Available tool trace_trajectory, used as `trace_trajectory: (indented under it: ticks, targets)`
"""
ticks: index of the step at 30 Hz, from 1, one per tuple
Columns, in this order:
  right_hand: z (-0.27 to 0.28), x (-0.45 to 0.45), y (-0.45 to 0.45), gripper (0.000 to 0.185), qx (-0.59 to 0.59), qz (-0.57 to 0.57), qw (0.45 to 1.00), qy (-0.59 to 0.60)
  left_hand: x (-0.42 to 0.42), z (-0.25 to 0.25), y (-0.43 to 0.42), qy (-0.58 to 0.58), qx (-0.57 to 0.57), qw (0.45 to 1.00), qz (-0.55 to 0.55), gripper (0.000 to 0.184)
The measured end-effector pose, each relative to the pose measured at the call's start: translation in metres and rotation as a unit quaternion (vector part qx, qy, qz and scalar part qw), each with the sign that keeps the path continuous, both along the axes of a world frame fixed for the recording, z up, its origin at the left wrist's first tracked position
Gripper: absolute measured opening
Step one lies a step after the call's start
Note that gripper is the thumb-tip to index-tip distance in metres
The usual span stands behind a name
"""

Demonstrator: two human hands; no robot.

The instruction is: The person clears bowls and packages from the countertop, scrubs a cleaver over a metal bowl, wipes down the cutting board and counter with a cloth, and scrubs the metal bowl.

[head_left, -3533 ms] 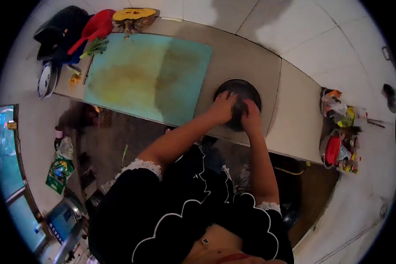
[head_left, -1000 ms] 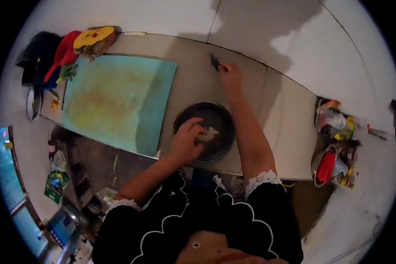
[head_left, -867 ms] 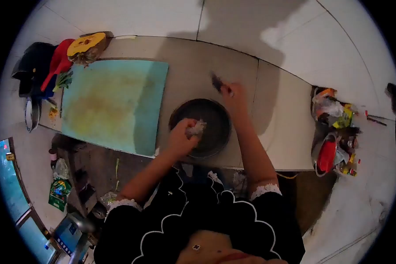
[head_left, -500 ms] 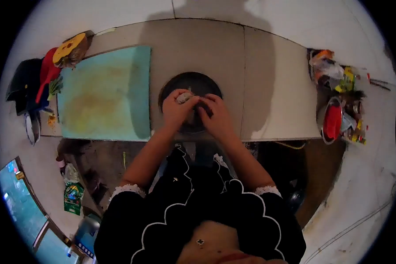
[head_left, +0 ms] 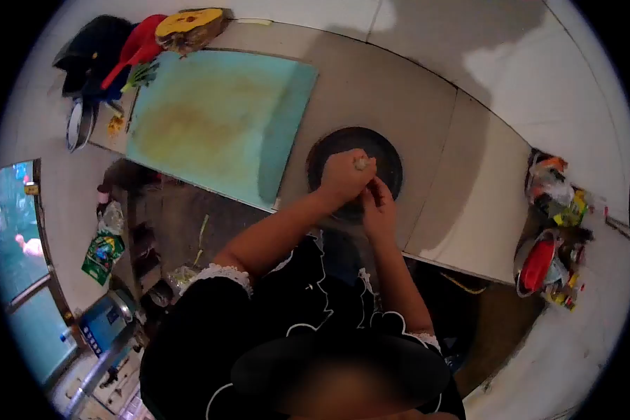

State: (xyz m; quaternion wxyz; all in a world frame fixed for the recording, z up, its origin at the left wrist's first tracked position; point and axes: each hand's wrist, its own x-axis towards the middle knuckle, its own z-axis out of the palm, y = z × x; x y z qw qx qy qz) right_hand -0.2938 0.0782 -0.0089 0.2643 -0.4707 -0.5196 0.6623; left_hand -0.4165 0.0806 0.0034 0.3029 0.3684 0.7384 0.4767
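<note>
Over a round dark pan (head_left: 387, 145) on the counter, my two hands meet. My left hand (head_left: 346, 176) is closed round a small pale piece (head_left: 360, 164), whose end shows at the top of the fist. Just below and to the right, my right hand (head_left: 378, 204) has its fingers pinched together against the left one; what they hold, if anything, is too small to make out. The hands cover part of the pan's inside. Left of the pan lies a stained turquoise board (head_left: 210, 119).
A cut pumpkin (head_left: 189, 26), a red scoop (head_left: 138, 46), green stalks (head_left: 140, 75) and a white bowl (head_left: 79, 126) stand around the board's left end. Packets and a red basin (head_left: 537, 266) are at the counter's right end.
The dark object seen in my right hand a second ago no longer shows. That hand has come back from the far side of the counter to meet my left hand over the pan.
</note>
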Motion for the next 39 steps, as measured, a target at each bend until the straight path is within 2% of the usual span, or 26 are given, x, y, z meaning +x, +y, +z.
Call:
trace_trajectory:
  ticks: [3, 6, 9, 12, 15, 18, 19, 20, 21, 22, 23, 26, 27, 29, 30, 32, 33, 34, 36, 39]
  targets:
    - [0.008, -0.007, 0.002, 0.035, -0.043, -0.006, 0.998, 0.035, -0.002, 0.008, 0.0, -0.071, -0.024, 0.997, 0.016, 0.025]
    - [0.007, -0.013, 0.004, 0.038, -0.021, -0.018, 0.999, 0.044, -0.002, 0.01, 0.001, -0.123, -0.06, 0.991, 0.013, 0.035]
    - [0.021, -0.022, 0.016, 0.046, 0.092, -0.069, 0.993, -0.039, -0.007, 0.018, 0.004, -0.201, -0.006, 0.977, -0.075, 0.048]
    - [0.011, -0.017, 0.046, 0.05, 0.239, 0.029, 0.968, -0.076, 0.004, 0.019, 0.0, -0.135, 0.033, 0.988, -0.069, 0.06]
    - [-0.002, -0.012, 0.078, 0.05, 0.085, -0.028, 0.995, -0.042, -0.005, 0.04, 0.0, -0.172, 0.09, 0.972, -0.134, 0.063]
    - [0.023, -0.015, 0.131, 0.05, 0.059, -0.164, 0.985, 0.006, -0.014, 0.03, -0.004, -0.043, 0.033, 0.987, -0.15, 0.057]
    - [0.002, -0.014, 0.161, 0.05, 0.15, -0.174, 0.973, -0.035, -0.017, 0.025, -0.007, -0.08, 0.015, 0.986, -0.147, 0.055]
    - [-0.025, -0.01, 0.189, 0.05, 0.237, -0.18, 0.952, -0.076, -0.019, 0.019, -0.012, -0.118, -0.005, 0.983, -0.142, 0.052]
    - [-0.043, -0.006, 0.209, 0.05, 0.358, -0.168, 0.89, -0.228, -0.021, 0.015, -0.016, -0.156, -0.025, 0.978, -0.136, 0.05]
    - [-0.057, -0.004, 0.226, 0.049, 0.465, -0.149, 0.791, -0.368, -0.021, 0.013, -0.021, -0.173, -0.02, 0.976, -0.13, 0.047]
    - [-0.066, -0.005, 0.241, 0.049, 0.554, -0.125, 0.66, -0.491, -0.023, 0.011, -0.026, -0.19, -0.015, 0.974, -0.122, 0.044]
    - [-0.078, -0.011, 0.267, 0.049, 0.421, 0.011, 0.803, -0.421, -0.039, 0.012, -0.039, -0.219, -0.011, 0.971, -0.097, 0.034]
    - [-0.079, -0.019, 0.269, 0.047, 0.467, 0.011, 0.77, -0.435, -0.047, 0.012, -0.043, -0.225, -0.011, 0.97, -0.09, 0.031]
    - [-0.064, -0.035, 0.266, 0.045, 0.554, 0.013, 0.691, -0.464, -0.066, 0.005, -0.055, -0.155, 0.03, 0.986, -0.045, 0.032]
    - [-0.067, -0.042, 0.263, 0.043, 0.531, -0.014, 0.706, -0.468, -0.078, 0.001, -0.063, -0.121, 0.051, 0.991, -0.023, 0.032]
    - [-0.071, -0.064, 0.259, 0.041, 0.487, -0.069, 0.731, -0.473, -0.108, -0.019, -0.079, 0.008, 0.022, 1.0, 0.02, 0.036]
    - [-0.091, -0.07, 0.269, 0.039, 0.479, -0.084, 0.77, -0.414, -0.124, -0.027, -0.088, 0.073, 0.007, 0.996, 0.042, 0.038]
    - [-0.126, -0.072, 0.289, 0.038, 0.468, -0.098, 0.804, -0.354, -0.141, -0.027, -0.096, 0.147, -0.045, 0.986, 0.06, 0.043]
    - [-0.139, -0.106, 0.299, 0.034, 0.419, -0.092, 0.851, -0.302, -0.167, -0.022, -0.109, 0.289, -0.148, 0.941, 0.091, 0.054]
    - [-0.087, -0.239, 0.237, 0.028, 0.314, -0.028, 0.893, -0.321, -0.188, -0.027, -0.125, 0.308, -0.328, 0.889, 0.079, 0.07]
